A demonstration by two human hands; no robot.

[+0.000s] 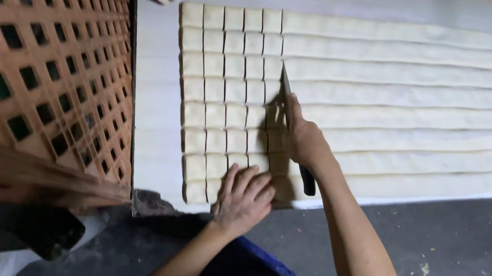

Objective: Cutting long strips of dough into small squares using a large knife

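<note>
R hand (303,138) clenched round dark handle of long knife (285,98); blade's long axis runs near-to-far, tilted a bit left at far end, lying crosswise over the dough strips (436,91); strips' long axis runs left-right, stretching off to the right of the blade; so blade sits at about a right angle to them, at the boundary btw cut and uncut dough. Cut dough squares (227,94) lie just left of blade, in neat rows on the white table (152,94). L hand (243,197) flat, fingers spread, not gripping, resting on the near squares, touching them; it's nearer the cut pieces, R hand nearer the uncut strips. Brown lattice rack (34,40) stands at far left, apart from dough.
</note>
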